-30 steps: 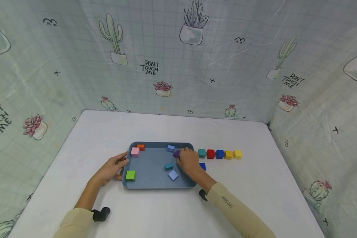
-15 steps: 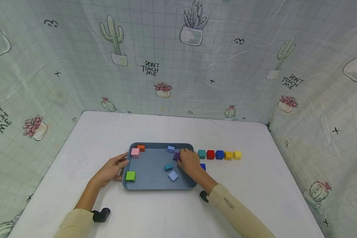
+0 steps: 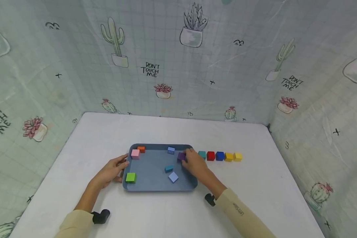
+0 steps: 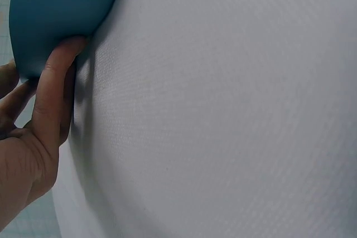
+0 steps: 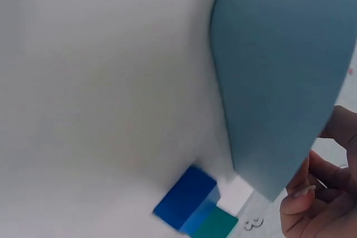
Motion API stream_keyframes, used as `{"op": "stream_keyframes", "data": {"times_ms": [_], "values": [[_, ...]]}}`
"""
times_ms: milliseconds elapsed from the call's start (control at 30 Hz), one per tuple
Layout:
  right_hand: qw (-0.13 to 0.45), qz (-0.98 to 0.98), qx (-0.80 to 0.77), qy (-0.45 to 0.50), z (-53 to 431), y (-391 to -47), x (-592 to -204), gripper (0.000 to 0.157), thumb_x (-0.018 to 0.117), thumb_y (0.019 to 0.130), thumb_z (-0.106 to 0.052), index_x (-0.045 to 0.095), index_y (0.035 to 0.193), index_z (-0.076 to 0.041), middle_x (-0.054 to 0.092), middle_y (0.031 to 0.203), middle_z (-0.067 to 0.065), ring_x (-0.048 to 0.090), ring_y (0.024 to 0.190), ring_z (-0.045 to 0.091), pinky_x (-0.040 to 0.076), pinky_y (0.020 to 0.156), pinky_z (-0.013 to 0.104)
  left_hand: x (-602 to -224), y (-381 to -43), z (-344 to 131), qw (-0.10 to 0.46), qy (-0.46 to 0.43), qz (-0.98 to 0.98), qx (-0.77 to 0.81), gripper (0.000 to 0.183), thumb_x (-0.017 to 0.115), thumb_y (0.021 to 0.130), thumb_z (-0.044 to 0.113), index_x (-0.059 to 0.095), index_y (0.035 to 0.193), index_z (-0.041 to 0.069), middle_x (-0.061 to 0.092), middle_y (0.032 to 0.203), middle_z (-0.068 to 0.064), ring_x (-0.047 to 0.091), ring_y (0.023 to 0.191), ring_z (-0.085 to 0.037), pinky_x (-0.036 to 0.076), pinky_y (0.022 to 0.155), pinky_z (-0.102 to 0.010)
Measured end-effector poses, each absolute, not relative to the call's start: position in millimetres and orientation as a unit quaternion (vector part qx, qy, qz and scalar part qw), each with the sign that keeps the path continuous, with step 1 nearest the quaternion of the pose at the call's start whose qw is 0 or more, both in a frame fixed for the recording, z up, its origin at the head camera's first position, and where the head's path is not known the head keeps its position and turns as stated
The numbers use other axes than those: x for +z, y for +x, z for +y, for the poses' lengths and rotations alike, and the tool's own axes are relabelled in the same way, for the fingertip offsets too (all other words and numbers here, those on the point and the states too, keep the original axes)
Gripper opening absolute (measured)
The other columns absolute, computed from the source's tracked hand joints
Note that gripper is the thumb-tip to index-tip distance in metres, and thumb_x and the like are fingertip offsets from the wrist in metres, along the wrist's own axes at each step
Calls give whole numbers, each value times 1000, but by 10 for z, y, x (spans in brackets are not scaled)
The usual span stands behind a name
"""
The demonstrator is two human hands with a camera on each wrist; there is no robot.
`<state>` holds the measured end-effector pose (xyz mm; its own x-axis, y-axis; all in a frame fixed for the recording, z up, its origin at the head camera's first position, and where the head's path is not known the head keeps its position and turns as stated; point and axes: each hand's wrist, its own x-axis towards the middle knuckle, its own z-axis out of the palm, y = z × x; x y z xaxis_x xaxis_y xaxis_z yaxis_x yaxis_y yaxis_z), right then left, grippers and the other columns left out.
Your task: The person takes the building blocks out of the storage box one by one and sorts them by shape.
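Note:
In the head view, a blue-grey tray point(image 3: 154, 180) lies on the white table. My left hand point(image 3: 110, 170) holds its left side, and the left wrist view shows fingers against the tray's outer wall. My right hand point(image 3: 196, 163) reaches over the right rim and pinches a purple block point(image 3: 181, 156) inside the tray. Also in the tray are a pink block point(image 3: 135, 154), an orange block point(image 3: 141, 149), a green block point(image 3: 131, 178), a small blue block point(image 3: 171, 150), a teal block point(image 3: 168, 169) and a light blue block point(image 3: 173, 177). In the right wrist view, the tray wall hides the purple block.
Right of the tray runs a row with a teal cube point(image 3: 202, 154), a red cube point(image 3: 210, 156), a blue cube point(image 3: 219, 156), an orange-yellow cube point(image 3: 228, 157) and a yellow cube point(image 3: 237, 157). A dark blue block point(image 5: 187, 199) stands near the tray's outer wall. Patterned cloth point(image 3: 178, 69) surrounds the table.
My right hand has shifted right with the purple block, toward the tray's right rim. The dark blue block outside the tray is now hidden in the head view. My left hand stays put.

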<state>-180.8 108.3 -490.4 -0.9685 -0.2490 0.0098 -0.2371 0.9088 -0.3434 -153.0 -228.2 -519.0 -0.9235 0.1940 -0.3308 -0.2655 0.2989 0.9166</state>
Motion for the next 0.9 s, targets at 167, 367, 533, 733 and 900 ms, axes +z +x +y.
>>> {"op": "stream_keyframes", "data": {"times_ms": [167,367,533,733,900], "values": [[17,981,-167,-98,1169,-1822,-4876,38,72,85,-18,58,119,-5,58,103,9,57,81,16,53,73,26,-5192,-1546,-2293,195,-23,784,589,62,49,99,25,19,150,6,30,141,-25,40,115,-38,55,65,-35],[19,980,-163,-110,1314,-1807,-4802,40,73,84,-18,58,119,-8,57,108,8,56,83,17,53,74,26,-5194,-1554,-2290,197,-26,781,591,62,50,99,25,19,150,6,30,141,-24,39,114,-36,55,64,-35],[2,973,-174,-151,1484,-1794,-4742,38,73,84,-16,59,118,-7,59,106,8,54,78,14,52,72,24,-5166,-1554,-2289,195,-22,784,589,63,49,99,25,19,150,6,30,141,-24,38,115,-37,55,66,-35],[0,965,-196,-172,1652,-1787,-4701,36,72,83,-13,59,116,-7,58,108,7,55,80,13,52,74,28,-5144,-1556,-2289,200,-24,786,585,63,50,99,26,19,150,6,30,141,-24,40,112,-35,54,61,-33],[18,967,-203,-156,1750,-1810,-4667,36,72,84,-15,59,116,-8,58,110,7,56,84,14,52,77,29,-5142,-1554,-2287,201,-25,786,584,63,50,99,26,19,150,6,31,140,-24,40,112,-35,54,60,-32]]}}
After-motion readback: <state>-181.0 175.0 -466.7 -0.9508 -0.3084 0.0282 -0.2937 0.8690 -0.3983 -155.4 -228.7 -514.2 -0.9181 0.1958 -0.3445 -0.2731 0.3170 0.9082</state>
